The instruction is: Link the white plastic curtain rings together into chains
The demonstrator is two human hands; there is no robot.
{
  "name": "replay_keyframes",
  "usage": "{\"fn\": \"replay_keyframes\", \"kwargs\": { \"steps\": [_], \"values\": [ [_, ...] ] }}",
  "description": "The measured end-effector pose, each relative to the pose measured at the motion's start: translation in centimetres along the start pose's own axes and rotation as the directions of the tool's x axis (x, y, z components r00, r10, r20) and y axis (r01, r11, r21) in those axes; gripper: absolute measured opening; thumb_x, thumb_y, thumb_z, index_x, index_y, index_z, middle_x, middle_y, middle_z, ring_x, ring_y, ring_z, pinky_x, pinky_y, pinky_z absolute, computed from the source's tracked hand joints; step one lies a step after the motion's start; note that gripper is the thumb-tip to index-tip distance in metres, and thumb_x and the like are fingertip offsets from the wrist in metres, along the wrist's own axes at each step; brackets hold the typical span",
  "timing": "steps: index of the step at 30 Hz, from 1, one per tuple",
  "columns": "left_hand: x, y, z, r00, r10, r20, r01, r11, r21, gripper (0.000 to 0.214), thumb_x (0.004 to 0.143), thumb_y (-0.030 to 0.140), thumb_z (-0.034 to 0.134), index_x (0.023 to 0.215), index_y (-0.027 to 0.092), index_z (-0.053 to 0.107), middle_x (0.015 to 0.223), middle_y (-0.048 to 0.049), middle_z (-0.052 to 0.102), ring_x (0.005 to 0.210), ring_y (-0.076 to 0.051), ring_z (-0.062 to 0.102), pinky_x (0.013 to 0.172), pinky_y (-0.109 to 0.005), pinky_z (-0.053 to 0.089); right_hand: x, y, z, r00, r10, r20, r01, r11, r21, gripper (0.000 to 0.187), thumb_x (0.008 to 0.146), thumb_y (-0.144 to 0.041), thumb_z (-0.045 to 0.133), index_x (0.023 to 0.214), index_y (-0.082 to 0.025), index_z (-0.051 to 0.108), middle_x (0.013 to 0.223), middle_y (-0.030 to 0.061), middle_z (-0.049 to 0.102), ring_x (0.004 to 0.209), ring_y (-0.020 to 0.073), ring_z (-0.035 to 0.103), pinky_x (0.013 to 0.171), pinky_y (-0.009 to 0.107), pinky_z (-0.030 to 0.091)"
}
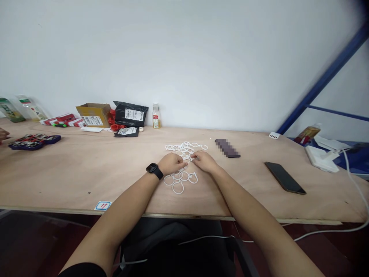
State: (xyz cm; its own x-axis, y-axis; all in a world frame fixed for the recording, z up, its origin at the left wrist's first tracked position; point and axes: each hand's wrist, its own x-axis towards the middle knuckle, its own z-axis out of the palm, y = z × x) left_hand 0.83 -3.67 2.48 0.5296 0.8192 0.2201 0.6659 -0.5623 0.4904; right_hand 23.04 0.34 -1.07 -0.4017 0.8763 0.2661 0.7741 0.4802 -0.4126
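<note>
At the back, a smooth white wall (184, 69); below, a pale wooden worktop (115, 165), flat and faintly grained, with a raw front edge. To the right, a slanting blue frame (323, 79), straight-sided and apparently metal. Toward the back left, an open cardboard box (93, 113) with stiff upright flaps, just beside a black parcel (121, 113) in shiny, crinkled plastic. In the middle, close together, left hand (172, 163) and right hand (204, 161), both with curled fingers, tips drawn in at a cluster of white rings (184, 148). Apparently touching, but too small to tell about a firm hold on any one ring. Well to the right, a flat dark phone (285, 177), glossy, with rounded corners. On the left wrist, a black watch (155, 170) with a smooth strap. Smallest, singly, the white rings: thin, round, with little knobs at the joints, probably plastic; partly heaped beyond the hands, partly flat on the near side. Overlapping or linked, cannot tell. Likely very light, springy rather than rigid, slightly slippery, perhaps weakest at the joint and prone to tangling. Best pinched by the slim rim close to the knob, between thumb and forefinger, without twisting
</note>
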Motion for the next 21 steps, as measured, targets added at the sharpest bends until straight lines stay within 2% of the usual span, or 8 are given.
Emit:
{"fn": "replay_keyframes", "kwargs": {
  "steps": [3,7,10,13,16,21],
  "values": [
    [0.1,-0.2,0.1,0.998,0.02,-0.06,-0.019,1.0,0.014,0.036,0.087,0.043,0.052,0.069,0.016,0.067,0.063,-0.0012,0.063,0.059,-0.012,0.052,0.056,-0.024,0.034,0.0,-0.2,-0.1,1.0,0.001,-0.029,-0.001,1.0,-0.001,0.012,0.081,-0.019,0.062,0.091,-0.02,0.069,0.096,0.0059,0.066,0.091,0.0186,0.06,0.082,0.028,0.044],
    [0.3,-0.4,0.6,0.982,0.072,-0.172,-0.071,0.997,0.013,0.022,0.086,0.035,0.056,0.09,0.018,0.069,0.083,-0.0037,0.068,0.077,-0.016,0.059,0.072,-0.027,0.044,0.1,-0.7,-0.3,0.991,-0.032,-0.131,0.043,0.996,0.078,0.013,0.084,-0.017,0.058,0.092,-0.019,0.068,0.095,0.0056,0.068,0.089,0.0183,0.06,0.081,0.03,0.043],
    [0.4,-0.7,0.9,0.96,0.086,-0.266,-0.091,0.996,-0.007,0.023,0.086,0.032,0.057,0.102,0.019,0.067,0.096,-0.006,0.066,0.085,-0.017,0.061,0.08,-0.03,0.047,0.0,-1.3,-0.5,0.977,-0.06,-0.202,0.098,0.978,0.182,0.016,0.087,-0.02,0.055,0.097,-0.02,0.068,0.097,0.0053,0.069,0.088,0.0183,0.06,0.08,0.03,0.044],
    [0.5,-0.9,1.1,0.932,0.127,-0.338,-0.143,0.99,-0.022,0.028,0.086,0.032,0.058,0.111,0.02,0.065,0.105,-0.0074,0.064,0.096,-0.019,0.06,0.087,-0.033,0.048,-0.2,-2.3,-0.7,0.972,-0.111,-0.207,0.16,0.958,0.236,0.018,0.089,-0.023,0.055,0.1,-0.021,0.068,0.095,0.0053,0.068,0.088,0.0183,0.06,0.08,0.03,0.044],
    [0.6,-0.9,1.0,0.908,0.162,-0.387,-0.178,0.984,-0.006,0.027,0.087,0.031,0.059,0.111,0.021,0.066,0.106,-0.0068,0.067,0.101,-0.021,0.06,0.092,-0.036,0.046,-0.5,-3.3,-0.9,0.967,-0.189,-0.17,0.231,0.935,0.269,0.021,0.092,-0.028,0.051,0.101,-0.021,0.069,0.093,0.0057,0.068,0.087,0.0184,0.059,0.079,0.03,0.044],
    [0.6,-0.4,0.8,0.914,0.164,-0.371,-0.179,0.984,-0.007,0.018,0.087,0.029,0.059,0.099,0.021,0.07,0.093,-0.0042,0.072,0.09,-0.019,0.063,0.087,-0.035,0.046,-0.8,-4.1,-0.9,0.966,-0.209,-0.149,0.245,0.924,0.293,0.022,0.092,-0.031,0.052,0.097,-0.022,0.071,0.089,0.0048,0.068,0.083,0.0174,0.06,0.076,0.029,0.045]
  ]
}}
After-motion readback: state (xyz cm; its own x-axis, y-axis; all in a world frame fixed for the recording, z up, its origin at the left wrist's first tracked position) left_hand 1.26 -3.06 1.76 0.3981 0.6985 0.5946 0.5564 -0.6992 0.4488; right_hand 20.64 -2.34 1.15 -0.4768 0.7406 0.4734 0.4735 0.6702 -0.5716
